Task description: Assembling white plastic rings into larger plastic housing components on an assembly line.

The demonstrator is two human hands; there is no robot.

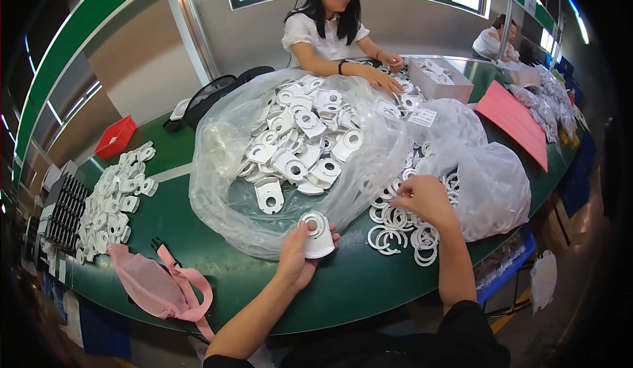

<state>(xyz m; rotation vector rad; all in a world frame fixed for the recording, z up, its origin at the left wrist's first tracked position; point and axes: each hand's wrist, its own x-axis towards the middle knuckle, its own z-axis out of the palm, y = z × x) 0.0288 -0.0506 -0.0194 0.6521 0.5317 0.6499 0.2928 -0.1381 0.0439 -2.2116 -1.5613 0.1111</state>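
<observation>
Both hands are raised — left hand (298, 252) cupped palm-up, right hand (425, 196) pinching downward.

Plastic bag (224, 163) of moulded parts (297, 147) lies at table (356, 282) centre. Loose rings (395, 233) lie at its 4 o'clock; the sorted parts pile (115, 200) at 9 o'clock; mesh pouch (155, 289) at 7 o'clock. Second bag (491, 183) sits at 3 o'clock, cardboard box (442, 81) at 1 o'clock. A seated co-worker (330, 28) is behind, at 12 o'clock.
</observation>
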